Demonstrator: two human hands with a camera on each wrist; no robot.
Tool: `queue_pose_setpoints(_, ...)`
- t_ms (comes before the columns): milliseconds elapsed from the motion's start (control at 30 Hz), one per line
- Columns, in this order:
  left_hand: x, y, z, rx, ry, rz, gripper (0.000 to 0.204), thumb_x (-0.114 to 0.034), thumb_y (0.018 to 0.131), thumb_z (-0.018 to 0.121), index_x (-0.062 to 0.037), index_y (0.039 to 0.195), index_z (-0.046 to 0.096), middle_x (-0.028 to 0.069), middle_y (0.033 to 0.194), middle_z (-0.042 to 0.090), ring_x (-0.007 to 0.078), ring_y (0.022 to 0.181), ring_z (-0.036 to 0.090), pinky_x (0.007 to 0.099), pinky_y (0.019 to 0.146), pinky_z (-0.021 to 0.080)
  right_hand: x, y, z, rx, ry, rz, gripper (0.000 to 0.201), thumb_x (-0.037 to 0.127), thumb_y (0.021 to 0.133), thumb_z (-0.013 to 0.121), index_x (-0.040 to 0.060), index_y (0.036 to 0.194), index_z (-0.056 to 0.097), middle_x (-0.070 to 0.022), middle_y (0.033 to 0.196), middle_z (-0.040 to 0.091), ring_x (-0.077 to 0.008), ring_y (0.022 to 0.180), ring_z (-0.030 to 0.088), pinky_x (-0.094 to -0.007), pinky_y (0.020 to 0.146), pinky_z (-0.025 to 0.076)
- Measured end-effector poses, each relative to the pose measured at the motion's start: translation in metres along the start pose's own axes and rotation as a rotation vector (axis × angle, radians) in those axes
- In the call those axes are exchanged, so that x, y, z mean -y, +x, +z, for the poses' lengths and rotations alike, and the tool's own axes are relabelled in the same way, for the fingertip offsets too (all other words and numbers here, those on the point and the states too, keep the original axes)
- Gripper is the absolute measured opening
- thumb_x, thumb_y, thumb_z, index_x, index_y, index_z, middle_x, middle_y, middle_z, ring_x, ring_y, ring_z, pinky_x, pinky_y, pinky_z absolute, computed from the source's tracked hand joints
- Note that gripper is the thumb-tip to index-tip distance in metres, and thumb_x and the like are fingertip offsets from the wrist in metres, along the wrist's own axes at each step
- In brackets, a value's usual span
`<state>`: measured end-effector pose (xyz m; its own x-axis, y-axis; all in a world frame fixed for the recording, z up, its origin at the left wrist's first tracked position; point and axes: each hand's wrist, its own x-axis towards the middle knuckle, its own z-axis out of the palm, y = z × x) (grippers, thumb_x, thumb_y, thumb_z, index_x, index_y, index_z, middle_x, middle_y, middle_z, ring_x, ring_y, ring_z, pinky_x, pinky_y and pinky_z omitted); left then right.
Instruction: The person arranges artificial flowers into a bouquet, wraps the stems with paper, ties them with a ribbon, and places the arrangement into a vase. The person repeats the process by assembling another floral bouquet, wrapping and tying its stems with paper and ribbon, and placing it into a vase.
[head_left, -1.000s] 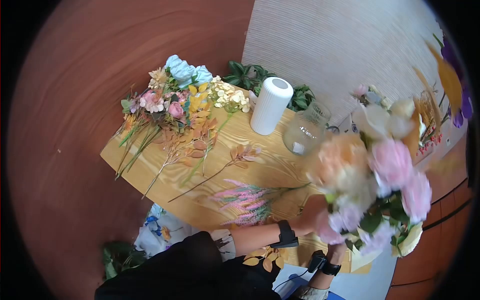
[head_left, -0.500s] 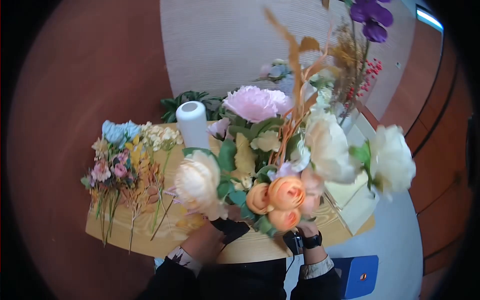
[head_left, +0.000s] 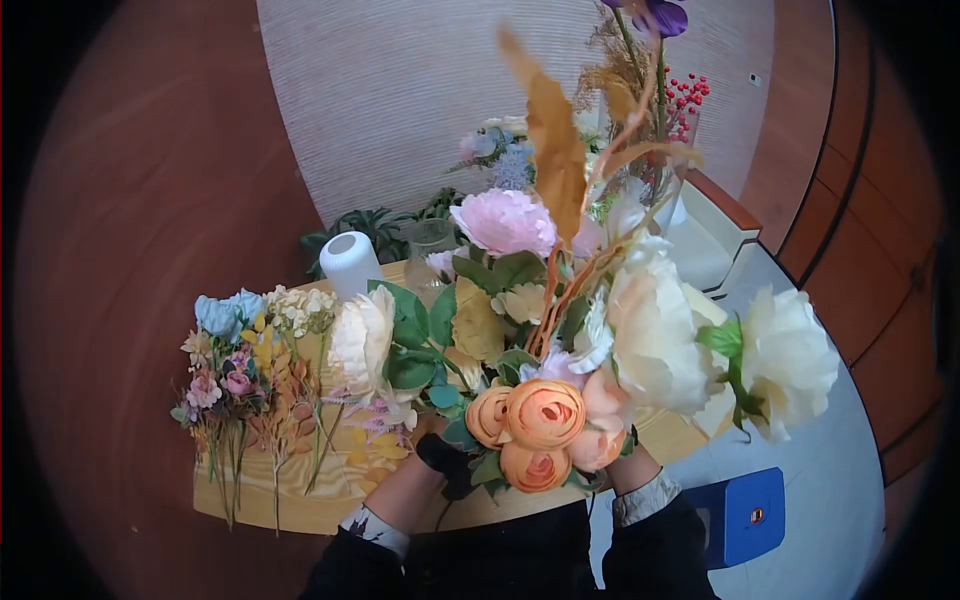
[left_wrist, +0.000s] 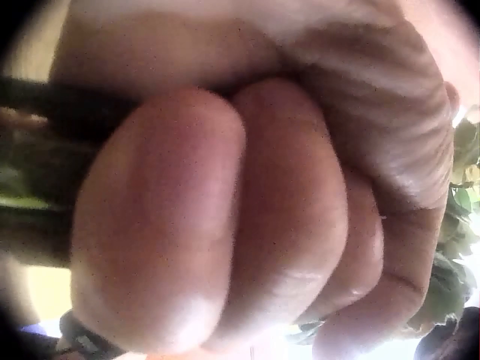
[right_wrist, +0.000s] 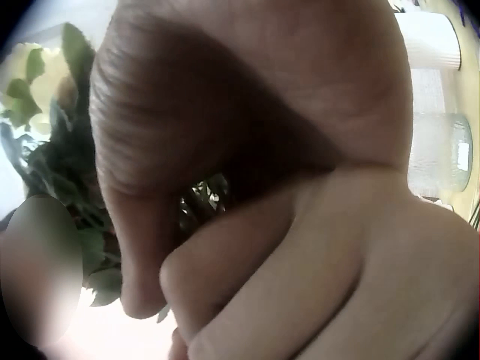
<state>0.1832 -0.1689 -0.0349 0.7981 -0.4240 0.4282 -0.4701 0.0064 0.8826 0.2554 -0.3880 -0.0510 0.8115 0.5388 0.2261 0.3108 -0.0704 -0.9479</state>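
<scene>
A large bouquet (head_left: 545, 412) of artificial flowers fills the middle of the head view, with orange, cream, white and pink blooms and tall brown leaves. Below the blooms, both forearms reach in from the front, and the flowers hide most of both hands there. In the left wrist view, my left hand (left_wrist: 225, 217) curls its fingers tightly round the bouquet's green stems (left_wrist: 34, 176). My right hand (right_wrist: 285, 255) shows curled fingers and a thumb closing toward them in the right wrist view, gripping the bouquet, whose dark leaves (right_wrist: 64, 176) spread beside it.
On the wooden table (head_left: 240, 495), loose flower stems (head_left: 235, 385) lie in a group at the left. A white ribbed vase (head_left: 350, 265) stands behind, beside a clear glass vase (head_left: 430, 245). A blue box (head_left: 750, 520) sits on the floor at the right.
The head view has swung and levelled. The bouquet, still held, has come from the right side to the middle of the view, with its orange blooms now facing the camera.
</scene>
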Motion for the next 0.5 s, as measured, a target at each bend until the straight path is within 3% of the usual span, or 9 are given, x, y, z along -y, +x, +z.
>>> queue_pose_setpoints(133, 0.001, 0.016, 0.002, -0.012, 0.005, -0.043, 0.046, -0.024, 0.074, 0.066, -0.0050, 0.113, 0.051, 0.0084, 0.108, 0.057, 0.0196, 0.096, 0.056, 0.0324, 0.085, 0.044, -0.010, -0.007, 0.002, 0.006, 0.019, -0.035, 0.047, 0.015, 0.078, 0.064, 0.0017, 0.119, 0.047, -0.0078, 0.116, 0.052, -0.0168, 0.104, 0.051, -0.0290, 0.090, 0.040)
queue_pose_setpoints(500, 0.005, -0.015, 0.006, -0.110, 0.035, -0.152, 0.045, -0.021, 0.075, 0.066, -0.0045, 0.114, 0.050, 0.0075, 0.110, 0.056, 0.0193, 0.099, 0.054, 0.0320, 0.088, 0.043, -0.034, -0.013, 0.003, 0.086, 0.065, -0.150, 0.042, 0.016, 0.081, 0.060, 0.0020, 0.119, 0.048, -0.0069, 0.113, 0.054, -0.0155, 0.101, 0.052, -0.0280, 0.088, 0.042)
